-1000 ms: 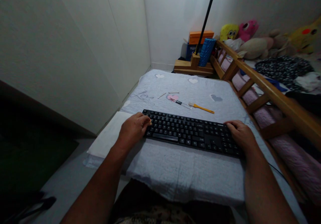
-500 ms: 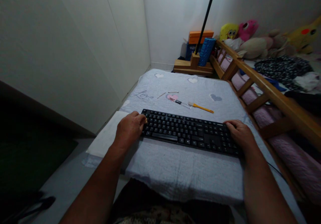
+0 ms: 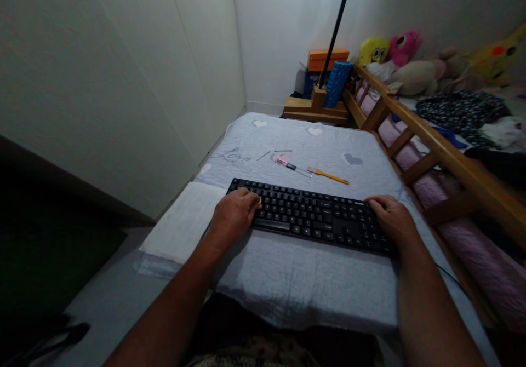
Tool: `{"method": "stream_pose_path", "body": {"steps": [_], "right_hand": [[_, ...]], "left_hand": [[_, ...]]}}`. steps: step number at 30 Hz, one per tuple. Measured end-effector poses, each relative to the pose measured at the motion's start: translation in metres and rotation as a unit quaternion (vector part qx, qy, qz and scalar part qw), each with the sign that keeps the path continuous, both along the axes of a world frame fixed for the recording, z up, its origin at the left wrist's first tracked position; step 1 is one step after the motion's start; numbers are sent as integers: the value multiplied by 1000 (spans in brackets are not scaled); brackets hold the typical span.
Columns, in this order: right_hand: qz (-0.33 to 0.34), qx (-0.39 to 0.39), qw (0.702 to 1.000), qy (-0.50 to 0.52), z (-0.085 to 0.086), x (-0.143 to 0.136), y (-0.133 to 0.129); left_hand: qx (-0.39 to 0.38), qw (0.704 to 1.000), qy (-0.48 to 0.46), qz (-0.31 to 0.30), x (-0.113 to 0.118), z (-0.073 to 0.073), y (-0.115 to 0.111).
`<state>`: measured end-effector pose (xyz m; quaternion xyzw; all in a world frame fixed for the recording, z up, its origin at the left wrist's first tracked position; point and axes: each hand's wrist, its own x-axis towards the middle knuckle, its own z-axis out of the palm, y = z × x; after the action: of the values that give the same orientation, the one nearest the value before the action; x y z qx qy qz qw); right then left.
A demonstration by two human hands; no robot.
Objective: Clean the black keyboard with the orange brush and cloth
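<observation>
Left hand (image 3: 235,212) pinches a small pale scrap (image 3: 259,204), right hand (image 3: 393,217) grips the black plastic keyboard (image 3: 304,209); hard pushing could skid it tbh.

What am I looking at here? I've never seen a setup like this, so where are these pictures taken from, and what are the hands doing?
There is no robot: these are a person's bare hands. All three pictures come from one camera worn on the head, looking forward and down; the last shows now.

A black keyboard lies on a light patterned cloth. The right hand is at its right end. The left hand is over its left part; something pale shows at the fingertips, too small to name.

Beyond lie a yellow-handled brush, a slim tool with a black middle and two thin sticks. A white sheet lies at left.
</observation>
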<state>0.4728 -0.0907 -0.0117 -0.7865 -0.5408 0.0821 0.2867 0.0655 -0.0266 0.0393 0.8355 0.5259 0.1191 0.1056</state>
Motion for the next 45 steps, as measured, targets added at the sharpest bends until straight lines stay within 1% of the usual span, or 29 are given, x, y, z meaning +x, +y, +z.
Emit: {"method": "stream_pose_path", "body": {"steps": [6,14,19,23,31,36,40,45], "right_hand": [[1,10,1000,-1,-3,1,0],[-1,3,1000,-3,-1,-1,-1],[2,5,1000,1,-1,-1,-1],[-2,4,1000,4,0,-1,-1],[3,8,1000,-1,-3,1,-1],[6,15,1000,-1,-6,4,-1],[7,14,1000,0,-6,4,0],[4,15,1000,3,-4,2,0]], "left_hand": [[3,1000,-7,-31,16,-2,-5],[4,998,-16,-56,33,-1,-9],[4,998,-3,-69,41,-3,-10],[11,996,-12,-83,47,-4,-10],[22,991,-27,-130,70,-3,-16],[47,983,-35,-174,84,-7,-21],[51,982,-28,-180,83,-12,-20],[48,987,-11,-154,68,-9,-15]]}}
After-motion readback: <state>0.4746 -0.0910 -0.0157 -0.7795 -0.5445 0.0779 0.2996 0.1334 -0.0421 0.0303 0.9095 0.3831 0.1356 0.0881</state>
